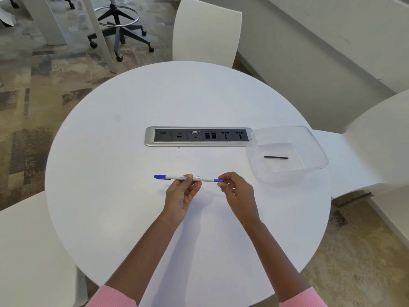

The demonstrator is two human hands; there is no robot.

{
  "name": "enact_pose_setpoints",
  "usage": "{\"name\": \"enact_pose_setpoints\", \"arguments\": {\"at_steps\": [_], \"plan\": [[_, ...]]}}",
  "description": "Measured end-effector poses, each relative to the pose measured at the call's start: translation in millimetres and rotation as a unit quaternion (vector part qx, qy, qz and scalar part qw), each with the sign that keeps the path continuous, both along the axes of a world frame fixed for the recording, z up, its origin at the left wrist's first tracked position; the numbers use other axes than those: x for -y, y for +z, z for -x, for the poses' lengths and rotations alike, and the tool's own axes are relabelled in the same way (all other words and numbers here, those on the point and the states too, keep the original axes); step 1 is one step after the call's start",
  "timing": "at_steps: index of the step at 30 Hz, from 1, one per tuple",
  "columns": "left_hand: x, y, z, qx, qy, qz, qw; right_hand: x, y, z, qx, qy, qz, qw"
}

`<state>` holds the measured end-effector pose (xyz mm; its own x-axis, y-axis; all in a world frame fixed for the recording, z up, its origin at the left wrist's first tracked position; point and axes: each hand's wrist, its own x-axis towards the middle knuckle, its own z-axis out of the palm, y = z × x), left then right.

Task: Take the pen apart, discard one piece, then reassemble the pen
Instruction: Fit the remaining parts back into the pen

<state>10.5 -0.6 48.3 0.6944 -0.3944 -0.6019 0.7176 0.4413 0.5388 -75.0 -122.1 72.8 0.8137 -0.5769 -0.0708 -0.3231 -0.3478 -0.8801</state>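
Note:
A white pen [205,179] with a blue cap at its left end and a blue plug at its right end is held level above the round white table [132,120]. My left hand [181,197] pinches the pen's barrel near its middle. My right hand [238,192] grips the blue right end with fingertips. A thin black rod [276,157] lies inside a clear plastic container [309,140] at the table's right side, apart from both hands.
A silver and black socket strip [198,136] is set into the table's middle. White chairs stand at the far side [207,29], at the right [365,151] and at the near left [28,251]. A wheeled stool [120,25] stands on the carpet beyond.

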Motion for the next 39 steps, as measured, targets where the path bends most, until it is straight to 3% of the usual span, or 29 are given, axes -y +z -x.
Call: {"name": "enact_pose_setpoints", "arguments": {"at_steps": [25, 39], "plan": [[2.2, 4.5, 1.3, 0.016, 0.021, -0.016, 1.0, -2.6, 4.1, 0.9, 0.024, 0.011, 0.048, 0.998], [11.2, 2.0, 18.0, 0.038, -0.034, -0.009, 0.999, -7.6, 0.7, -0.2, 0.009, 0.044, 0.106, 0.993]]}}
